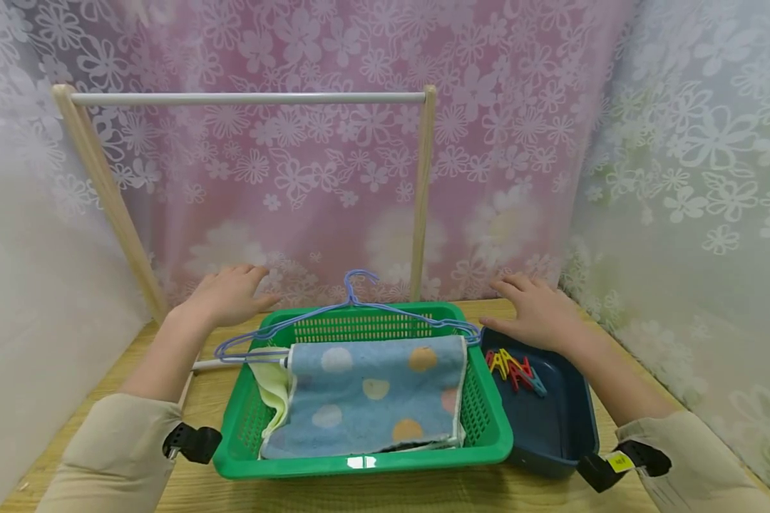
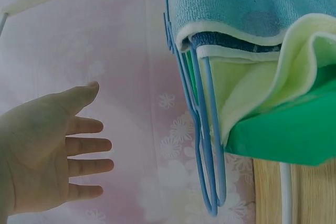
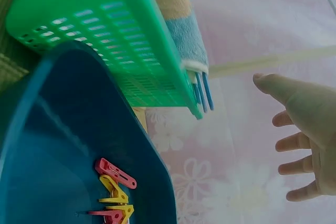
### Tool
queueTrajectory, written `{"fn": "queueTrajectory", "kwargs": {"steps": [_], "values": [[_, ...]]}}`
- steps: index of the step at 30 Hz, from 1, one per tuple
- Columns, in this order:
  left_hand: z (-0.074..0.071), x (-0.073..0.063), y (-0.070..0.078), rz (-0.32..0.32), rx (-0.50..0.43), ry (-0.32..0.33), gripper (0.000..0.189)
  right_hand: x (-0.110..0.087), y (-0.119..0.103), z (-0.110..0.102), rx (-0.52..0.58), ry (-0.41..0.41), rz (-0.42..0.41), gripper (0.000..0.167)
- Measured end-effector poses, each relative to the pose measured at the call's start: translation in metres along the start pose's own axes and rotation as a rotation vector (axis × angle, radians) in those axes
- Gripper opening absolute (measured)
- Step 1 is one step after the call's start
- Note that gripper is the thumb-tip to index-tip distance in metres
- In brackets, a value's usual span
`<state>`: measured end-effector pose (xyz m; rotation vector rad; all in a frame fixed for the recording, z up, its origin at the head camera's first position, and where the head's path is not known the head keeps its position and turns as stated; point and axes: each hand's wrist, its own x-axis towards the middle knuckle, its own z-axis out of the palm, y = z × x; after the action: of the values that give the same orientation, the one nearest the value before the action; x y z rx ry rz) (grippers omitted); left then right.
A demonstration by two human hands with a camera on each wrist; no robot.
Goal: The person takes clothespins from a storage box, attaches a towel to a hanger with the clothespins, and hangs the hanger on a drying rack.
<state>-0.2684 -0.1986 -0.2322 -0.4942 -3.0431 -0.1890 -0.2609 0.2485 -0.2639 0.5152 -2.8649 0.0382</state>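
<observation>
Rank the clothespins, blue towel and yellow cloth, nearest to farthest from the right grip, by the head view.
1. Clothespins: right side, in the dark bin.
2. Blue towel: middle.
3. Yellow cloth: at the towel's left edge.

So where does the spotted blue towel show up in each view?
Head: the spotted blue towel is at lower centre.
Left wrist: upper right.
Right wrist: top edge, near the middle.
Shared landmark: the green basket, visible in all three.
</observation>
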Motion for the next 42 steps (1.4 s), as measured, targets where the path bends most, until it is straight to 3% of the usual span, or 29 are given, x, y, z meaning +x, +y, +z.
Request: {"fn": "queueTrajectory", "kwargs": {"steps": [5, 9, 15, 19, 24, 32, 42], "values": [[-0.003, 0.005, 0.008, 0.033, -0.006, -0.011, 0.055, -0.012, -0.008, -0.001, 0.003, 0.032, -0.07, 0.056], [-0.003, 0.009, 0.012, 0.056, -0.006, -0.029, 0.051, -0.02, -0.013, -0.002, 0.047, -0.013, -0.131, 0.041], [0.002, 0.016, 0.016, 0.116, -0.017, -0.033, 0.046, -0.029, -0.02, 0.0, 0.1, -0.102, -0.16, 0.033], [0.006, 0.02, 0.019, 0.145, -0.005, -0.027, 0.035, -0.034, -0.025, 0.004, 0.101, -0.117, -0.182, 0.027], [0.009, 0.026, 0.021, 0.131, -0.006, -0.043, 0.028, -0.042, -0.028, 0.013, 0.129, -0.097, -0.229, 0.012], [0.018, 0.031, 0.02, 0.125, -0.066, -0.072, 0.045, -0.052, -0.035, 0.02, 0.116, -0.071, -0.261, 0.021], [0.029, 0.037, 0.015, 0.156, -0.094, -0.095, 0.04, -0.057, -0.042, 0.019, 0.176, -0.125, -0.298, 0.017]]}}
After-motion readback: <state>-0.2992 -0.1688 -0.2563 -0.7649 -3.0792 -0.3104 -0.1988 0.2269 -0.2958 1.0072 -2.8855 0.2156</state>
